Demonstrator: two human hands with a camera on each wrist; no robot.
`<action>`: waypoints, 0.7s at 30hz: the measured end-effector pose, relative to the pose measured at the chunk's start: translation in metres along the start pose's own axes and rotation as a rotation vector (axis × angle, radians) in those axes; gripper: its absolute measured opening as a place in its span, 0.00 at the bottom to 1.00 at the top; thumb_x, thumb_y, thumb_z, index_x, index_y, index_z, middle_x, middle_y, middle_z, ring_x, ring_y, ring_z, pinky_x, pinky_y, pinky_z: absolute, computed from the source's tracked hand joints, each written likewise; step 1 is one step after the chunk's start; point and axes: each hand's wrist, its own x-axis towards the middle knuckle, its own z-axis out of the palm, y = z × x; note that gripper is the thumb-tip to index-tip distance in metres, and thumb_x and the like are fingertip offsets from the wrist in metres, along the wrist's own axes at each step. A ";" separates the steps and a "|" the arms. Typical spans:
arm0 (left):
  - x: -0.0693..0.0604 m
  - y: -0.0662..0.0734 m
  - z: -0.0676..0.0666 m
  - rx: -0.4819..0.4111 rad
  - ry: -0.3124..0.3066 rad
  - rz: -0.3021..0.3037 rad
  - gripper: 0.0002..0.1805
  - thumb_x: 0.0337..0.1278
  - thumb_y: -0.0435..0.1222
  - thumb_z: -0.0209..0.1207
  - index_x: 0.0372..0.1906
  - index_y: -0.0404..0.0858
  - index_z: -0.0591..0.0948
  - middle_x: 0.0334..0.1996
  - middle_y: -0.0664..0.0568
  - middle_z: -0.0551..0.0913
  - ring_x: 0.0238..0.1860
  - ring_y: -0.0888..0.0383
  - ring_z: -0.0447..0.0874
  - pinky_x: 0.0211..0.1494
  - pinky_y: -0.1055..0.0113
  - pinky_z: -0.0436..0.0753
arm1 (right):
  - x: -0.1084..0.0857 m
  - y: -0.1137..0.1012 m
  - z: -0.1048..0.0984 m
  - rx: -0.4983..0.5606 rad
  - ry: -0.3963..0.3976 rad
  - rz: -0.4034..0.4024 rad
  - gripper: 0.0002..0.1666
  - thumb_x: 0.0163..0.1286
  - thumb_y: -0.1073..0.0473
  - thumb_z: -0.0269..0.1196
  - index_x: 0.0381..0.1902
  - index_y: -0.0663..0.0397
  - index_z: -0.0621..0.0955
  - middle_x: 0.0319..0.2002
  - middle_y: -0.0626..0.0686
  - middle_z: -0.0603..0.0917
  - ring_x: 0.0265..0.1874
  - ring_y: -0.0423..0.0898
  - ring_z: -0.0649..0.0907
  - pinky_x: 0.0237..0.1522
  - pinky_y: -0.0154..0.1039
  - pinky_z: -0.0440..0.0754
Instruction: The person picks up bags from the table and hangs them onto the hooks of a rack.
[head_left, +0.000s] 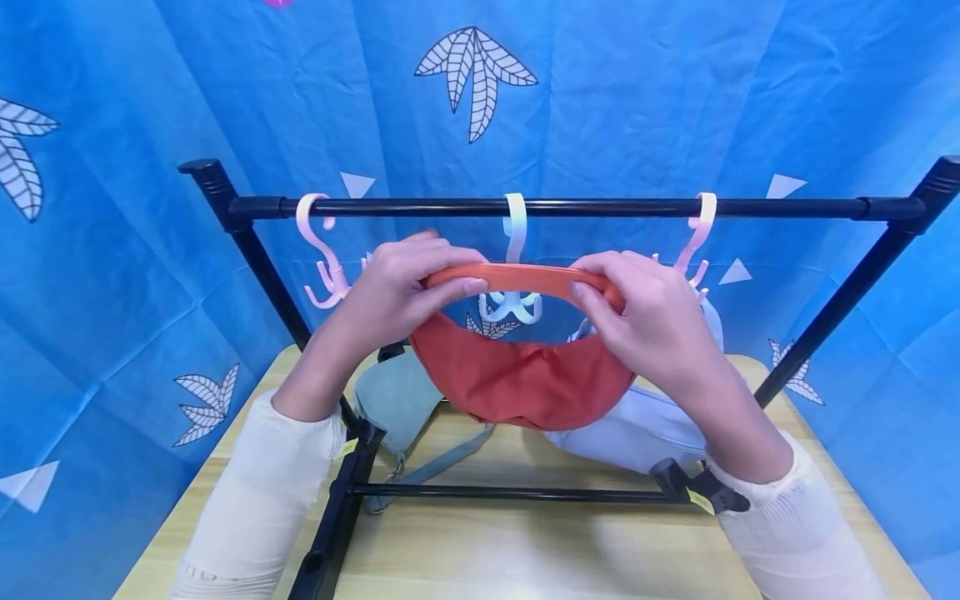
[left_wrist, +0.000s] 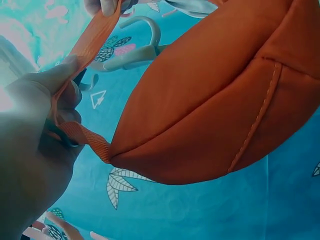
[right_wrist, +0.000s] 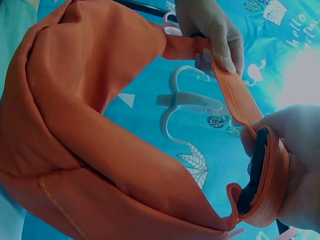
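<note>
Both hands hold up an orange-red crescent-shaped shoulder bag (head_left: 525,379) by its strap (head_left: 528,278). My left hand (head_left: 401,287) pinches the strap's left part between thumb and fingers. On the other side my right hand (head_left: 648,312) grips the strap; the right wrist view shows it beside a dark buckle (right_wrist: 253,172) and folded webbing. The bag's body hangs below, just in front of a pale blue hook hanger (head_left: 515,229) on the black rail (head_left: 600,207). The strap is stretched between the hands, apart from the hanger's lower prongs.
Pink hook hangers hang at left (head_left: 326,258) and right (head_left: 697,233) of the rail. A grey-green bag (head_left: 397,396) and a pale lavender bag (head_left: 637,429) lie on the wooden table (head_left: 525,550). A lower black bar (head_left: 517,493) crosses the rack's base.
</note>
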 end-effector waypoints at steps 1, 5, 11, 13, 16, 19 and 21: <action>0.001 -0.001 0.000 -0.001 0.001 -0.005 0.16 0.58 0.33 0.72 0.52 0.38 0.89 0.34 0.48 0.88 0.35 0.60 0.77 0.33 0.70 0.78 | 0.001 0.000 0.000 0.004 -0.003 0.006 0.19 0.64 0.66 0.73 0.53 0.58 0.87 0.39 0.59 0.89 0.30 0.48 0.82 0.33 0.45 0.85; 0.003 -0.006 0.001 -0.021 0.006 -0.024 0.17 0.58 0.33 0.72 0.53 0.37 0.89 0.36 0.47 0.90 0.36 0.59 0.78 0.34 0.71 0.79 | 0.004 0.002 0.001 0.017 -0.014 0.027 0.18 0.65 0.65 0.72 0.54 0.59 0.86 0.40 0.60 0.90 0.32 0.50 0.83 0.35 0.49 0.88; 0.003 -0.012 0.006 -0.074 -0.001 -0.087 0.17 0.59 0.33 0.71 0.54 0.39 0.89 0.37 0.47 0.90 0.37 0.60 0.76 0.33 0.72 0.79 | 0.006 0.004 0.005 0.020 -0.022 0.036 0.17 0.67 0.65 0.71 0.54 0.59 0.86 0.41 0.61 0.90 0.32 0.52 0.84 0.36 0.48 0.88; 0.003 -0.013 0.007 -0.084 -0.007 -0.103 0.17 0.60 0.34 0.71 0.54 0.39 0.89 0.37 0.47 0.89 0.37 0.60 0.76 0.33 0.72 0.79 | 0.006 0.005 0.005 0.021 -0.029 0.042 0.17 0.67 0.65 0.71 0.54 0.59 0.86 0.42 0.61 0.90 0.32 0.52 0.85 0.36 0.50 0.89; 0.002 -0.014 0.008 -0.098 -0.016 -0.132 0.16 0.61 0.35 0.71 0.54 0.40 0.89 0.38 0.48 0.88 0.37 0.60 0.77 0.33 0.71 0.80 | 0.006 0.005 0.006 0.030 -0.048 0.060 0.16 0.68 0.65 0.70 0.54 0.59 0.86 0.43 0.61 0.90 0.34 0.53 0.86 0.37 0.51 0.90; 0.000 -0.015 0.009 -0.114 -0.028 -0.184 0.16 0.63 0.36 0.70 0.55 0.41 0.89 0.39 0.48 0.87 0.38 0.59 0.78 0.34 0.71 0.81 | 0.005 0.003 0.006 0.048 -0.075 0.087 0.16 0.70 0.63 0.69 0.55 0.57 0.86 0.44 0.61 0.90 0.35 0.53 0.87 0.38 0.52 0.90; -0.003 -0.015 0.009 -0.130 -0.039 -0.231 0.17 0.64 0.37 0.69 0.56 0.42 0.88 0.41 0.48 0.87 0.39 0.59 0.79 0.35 0.70 0.83 | 0.005 0.002 0.006 0.061 -0.097 0.107 0.16 0.71 0.62 0.68 0.56 0.57 0.86 0.44 0.61 0.90 0.36 0.53 0.87 0.39 0.52 0.90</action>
